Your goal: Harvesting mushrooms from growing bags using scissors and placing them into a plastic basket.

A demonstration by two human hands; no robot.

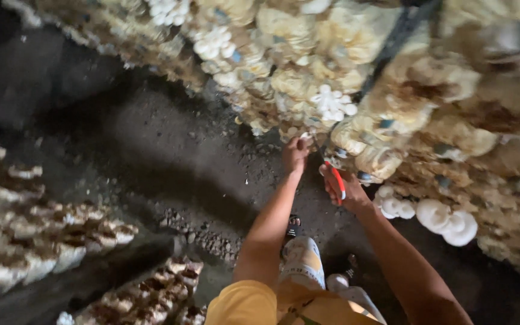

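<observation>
The head camera looks down along a dim aisle with a dark, packed-earth floor. Small stones and crumbs lie scattered over the floor, with a denser strip of gravel near the person's feet.

A wall of stacked mushroom grow bags fills the upper and right side of the view. The bag ends are pale yellow to brown. Clusters of white mushrooms sprout from several bag mouths. A larger cluster of white oyster-type caps hangs at the lower right of the stack. A dark strap or pole crosses the stack diagonally.

A second stack of bags lies at the left edge, low and blurred, brown and white.

The left hand reaches up to the lower edge of the main stack. Its grip is pinched on a small pale piece at a bag mouth. What that piece is cannot be told.

The right hand sits just beside the left, against the lower edge of the same stack. Its grip is closed around a red-handled tool. The tool's working end is hidden between hand and bags.

Below the arms, a yellow sleeve, patterned trousers and a sandalled foot are visible above the floor.
</observation>
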